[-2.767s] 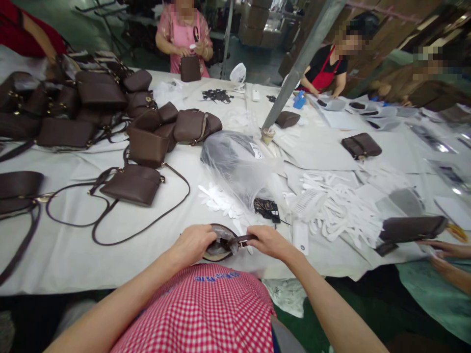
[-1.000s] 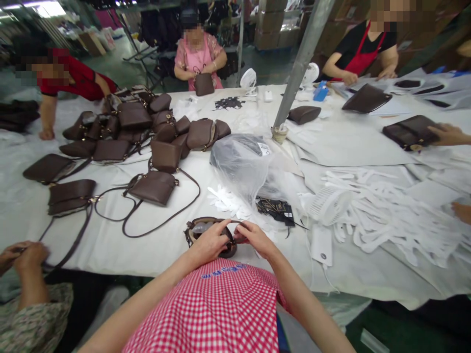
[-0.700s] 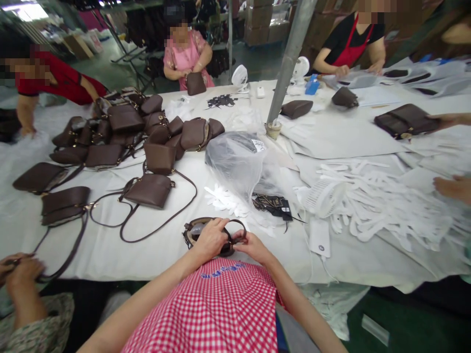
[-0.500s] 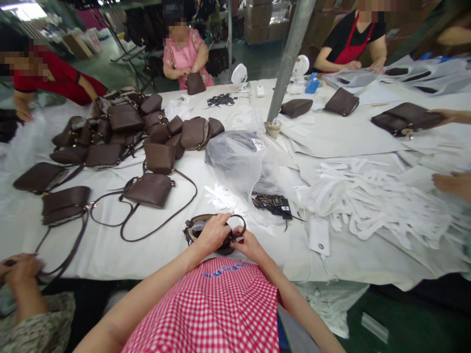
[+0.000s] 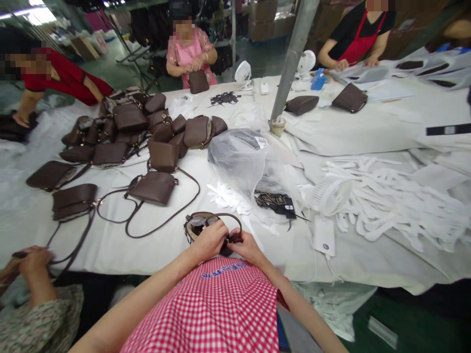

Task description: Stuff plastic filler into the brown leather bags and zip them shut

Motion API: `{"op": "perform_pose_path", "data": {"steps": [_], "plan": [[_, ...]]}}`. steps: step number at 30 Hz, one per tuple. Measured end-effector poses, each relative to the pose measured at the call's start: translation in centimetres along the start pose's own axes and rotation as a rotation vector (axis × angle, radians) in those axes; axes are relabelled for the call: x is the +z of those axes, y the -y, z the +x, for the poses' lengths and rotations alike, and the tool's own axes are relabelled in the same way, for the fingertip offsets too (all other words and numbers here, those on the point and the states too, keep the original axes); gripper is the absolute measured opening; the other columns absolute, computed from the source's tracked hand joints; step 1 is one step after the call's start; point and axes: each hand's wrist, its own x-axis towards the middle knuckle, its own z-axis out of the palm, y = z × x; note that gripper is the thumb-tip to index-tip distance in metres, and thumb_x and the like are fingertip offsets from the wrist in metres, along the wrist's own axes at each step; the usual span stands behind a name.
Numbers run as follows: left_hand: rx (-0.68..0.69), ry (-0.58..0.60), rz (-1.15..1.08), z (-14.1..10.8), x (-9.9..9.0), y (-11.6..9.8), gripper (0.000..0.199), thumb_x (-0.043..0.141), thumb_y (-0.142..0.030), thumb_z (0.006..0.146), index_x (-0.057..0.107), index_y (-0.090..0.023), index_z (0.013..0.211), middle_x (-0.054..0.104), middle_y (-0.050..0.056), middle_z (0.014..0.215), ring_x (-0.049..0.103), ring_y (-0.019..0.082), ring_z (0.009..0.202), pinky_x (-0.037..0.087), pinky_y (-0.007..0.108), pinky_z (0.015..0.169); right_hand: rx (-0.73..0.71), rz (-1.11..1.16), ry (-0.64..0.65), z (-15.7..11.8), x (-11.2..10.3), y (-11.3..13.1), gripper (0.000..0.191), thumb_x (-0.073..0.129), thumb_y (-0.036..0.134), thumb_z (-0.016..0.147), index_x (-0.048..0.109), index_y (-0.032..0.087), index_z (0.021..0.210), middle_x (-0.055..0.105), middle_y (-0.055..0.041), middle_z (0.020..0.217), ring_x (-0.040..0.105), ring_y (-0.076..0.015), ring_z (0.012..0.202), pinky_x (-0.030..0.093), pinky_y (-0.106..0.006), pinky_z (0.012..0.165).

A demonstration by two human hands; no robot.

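A small brown handbag (image 5: 191, 226) sits at the table's front edge, close against my checked apron, its opening facing up with clear plastic or pale stuffing inside. My left hand (image 5: 211, 240) is closed on the bag's right side, fingers bent over its edge. My right hand (image 5: 250, 247) pinches the end of the bag's strap (image 5: 238, 220), near a small metal fitting. The strap arches in a loop above both hands. My fingers hide the exact spot where strap and bag meet.
Brown bags (image 5: 128, 117) are heaped at the left, with a strapped bag (image 5: 153, 188) nearer. A plastic-wrapped bundle (image 5: 235, 157), black tags (image 5: 275, 203), a white fan (image 5: 329, 195), a power bank (image 5: 324, 236) and white strips (image 5: 390, 206) lie ahead and right. A metal pole (image 5: 294, 59) rises mid-table. Co-workers surround the table.
The strap loop over my hands has spread wider and leaned left. At the far right, a co-worker's hands and the brown bag they held have left view. The view has shifted slightly.
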Motion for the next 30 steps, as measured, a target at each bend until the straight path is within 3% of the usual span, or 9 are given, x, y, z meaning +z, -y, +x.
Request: {"op": "perform_pose_path", "data": {"steps": [4,8,13,18,21,24,26,30], "plan": [[0.099,-0.014,0.063,-0.8,-0.9,0.0,0.018,0.050,-0.017,0.088,0.057,-0.017,0.104,0.054,0.007,0.096,0.049,0.020,0.088,0.043,0.032,0.076,-0.057,-0.016,-0.038,0.3,0.3,0.3,0.018,0.066,0.024,0.071,0.058,0.018,0.085,0.065,0.0007,0.074,0.061,-0.0161,0.069,0.052,-0.031,0.071],[0.097,-0.029,0.223,-0.8,-0.6,0.5,0.032,0.048,-0.020,0.092,0.052,-0.019,0.123,0.054,0.006,0.091,0.048,0.020,0.082,0.041,0.032,0.072,-0.101,-0.054,-0.092,0.9,0.8,0.0,0.023,0.068,0.024,0.070,0.056,0.019,0.089,0.065,0.0002,0.076,0.063,-0.0168,0.069,0.053,-0.032,0.071],[0.122,-0.053,0.320,-0.3,-1.0,0.9,0.021,0.051,-0.020,0.091,0.060,-0.022,0.110,0.053,0.006,0.091,0.048,0.021,0.084,0.038,0.033,0.074,-0.072,0.028,-0.188,1.7,1.6,-0.5,0.037,0.073,0.027,0.068,0.051,0.020,0.097,0.062,0.0010,0.081,0.062,-0.0149,0.069,0.053,-0.029,0.067],[0.142,-0.109,0.341,-0.6,-0.8,1.7,0.021,0.050,-0.027,0.093,0.061,-0.022,0.110,0.053,0.005,0.086,0.048,0.020,0.081,0.036,0.032,0.071,-0.086,0.232,-0.093,1.6,1.6,-0.4,0.054,0.072,0.025,0.069,0.044,0.024,0.116,0.060,0.0025,0.082,0.064,-0.0159,0.075,0.054,-0.031,0.075],[0.127,-0.175,0.300,-0.8,0.2,2.2,0.021,0.044,-0.030,0.096,0.062,-0.020,0.099,0.055,0.004,0.083,0.049,0.019,0.078,0.037,0.031,0.070,-0.116,0.246,-0.007,1.2,1.5,-0.4,0.061,0.068,0.022,0.072,0.041,0.025,0.127,0.062,-0.0034,0.101,0.065,-0.0188,0.089,0.053,-0.037,0.084],[0.104,-0.220,0.248,-0.7,1.3,2.1,0.022,0.041,-0.026,0.097,0.061,-0.018,0.090,0.056,0.004,0.082,0.051,0.018,0.076,0.039,0.030,0.069,-0.158,0.030,-0.023,1.2,1.9,-0.5,0.070,0.073,0.022,0.064,0.043,0.023,0.127,0.057,-0.0097,0.122,0.059,-0.0250,0.106,0.049,-0.042,0.092],[0.115,-0.223,0.237,-0.4,1.7,1.9,0.020,0.040,-0.021,0.096,0.059,-0.017,0.090,0.057,0.004,0.081,0.051,0.018,0.075,0.040,0.030,0.068,-0.169,-0.127,-0.130,1.7,2.5,-0.4,0.068,0.075,0.025,0.060,0.047,0.020,0.121,0.060,-0.0091,0.114,0.059,-0.0260,0.102,0.049,-0.041,0.090],[0.029,-0.238,0.228,0.2,1.9,1.8,0.017,0.040,-0.016,0.094,0.056,-0.016,0.089,0.056,0.003,0.076,0.052,0.018,0.071,0.042,0.031,0.066,-0.142,-0.252,-0.304,3.1,3.6,0.0,0.040,0.071,0.033,0.066,0.051,0.019,0.097,0.061,-0.0011,0.084,0.058,-0.0201,0.076,0.049,-0.034,0.072]]}}
